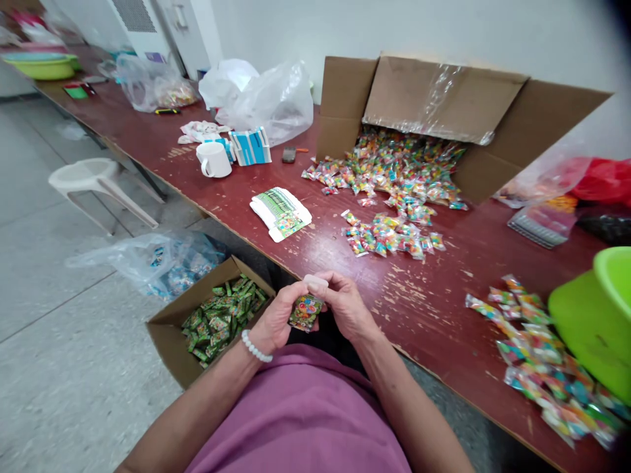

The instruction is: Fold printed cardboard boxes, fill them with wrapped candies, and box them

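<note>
At the table's near edge, my left hand and my right hand are closed on a small printed candy box, green with colourful pictures. Its white flap stands up at the top, between my right thumb and fingers. My left fingers grip the box's left side; its underside is partly hidden. Beyond my hands lie flat printed cartons and a loose group of wrapped candies. To my left, an open cardboard box holds many small green candy boxes.
A large tipped carton spills wrapped candies onto the red table. A white mug and blue-white cartons stand at the back left. A green basin is at right. A white stool stands on the floor.
</note>
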Demonstrator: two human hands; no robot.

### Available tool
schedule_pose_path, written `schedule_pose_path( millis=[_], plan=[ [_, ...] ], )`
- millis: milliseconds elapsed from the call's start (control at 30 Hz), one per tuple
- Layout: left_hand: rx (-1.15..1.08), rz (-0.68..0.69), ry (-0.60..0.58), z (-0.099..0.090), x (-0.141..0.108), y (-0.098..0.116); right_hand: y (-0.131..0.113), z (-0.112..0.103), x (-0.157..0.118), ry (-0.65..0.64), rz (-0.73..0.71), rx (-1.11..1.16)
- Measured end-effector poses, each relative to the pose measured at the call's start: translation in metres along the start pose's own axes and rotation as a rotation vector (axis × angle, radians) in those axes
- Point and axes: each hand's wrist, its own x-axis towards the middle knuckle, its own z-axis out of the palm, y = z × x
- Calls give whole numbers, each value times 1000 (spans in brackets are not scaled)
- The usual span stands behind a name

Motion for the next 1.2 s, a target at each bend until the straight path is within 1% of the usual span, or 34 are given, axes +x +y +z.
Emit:
schedule_pose_path(
  millis=[100, 167, 233, 267, 300, 333, 400, 500, 567, 633, 700, 767, 800, 867, 933, 1000, 1067, 1133, 1200],
  plan=[
    [-92, -71, -99, 0, 0, 6, 0, -1, 1, 75, -180, -157],
    [-147, -141, -170, -1, 1, 10, -4, -6, 0, 81, -369, -351],
    [-176, -201, -199, -3, 2, 12, -9, -11, -2, 10, -560, -570],
    [-183, -213, -197, -4, 2, 13, -11, -13, -3, -38, -621, -655],
    [-184, -217, -191, -5, 3, 13, -12, -14, -4, -78, -644, -710],
    [-182, -214, -181, -6, 3, 13, -13, -15, -5, -97, -627, -734],
    [-175, -196, -155, -6, 4, 12, -10, -16, -6, -73, -508, -707],
    [-160, -172, -116, -4, 4, 7, -4, -13, -3, -14, -298, -583],
    [-135, -149, -76, -2, 4, 4, -2, -12, 1, -16, -197, -467],
    [-97, -117, -28, -1, 4, 2, -3, -12, 6, -26, -123, -360],
    [-62, -94, 7, -1, 4, 2, -6, -13, 9, -28, -98, -328],
    [-54, -100, 17, -2, 4, 4, -8, -15, 8, -50, -137, -382],
    [-64, -111, 12, -3, 4, 5, -10, -16, 7, -85, -181, -429],
    [-109, -146, -13, -4, 6, 7, -11, -17, 1, -172, -304, -549],
    [-183, -173, -26, -6, 8, 8, -10, -16, -7, -223, -430, -736],
    [-261, -187, -11, -5, 10, 7, -6, -11, -16, -192, -510, -996],
    [-310, -177, -6, -4, 12, 6, -1, -5, -21, -123, -547, -1238],
    [-303, -142, -18, -3, 11, 6, 2, 0, -21, -64, -582, -1378],
    [-266, -102, -21, -4, 10, 7, 3, 2, -17, -56, -618, -1429]
  ],
)
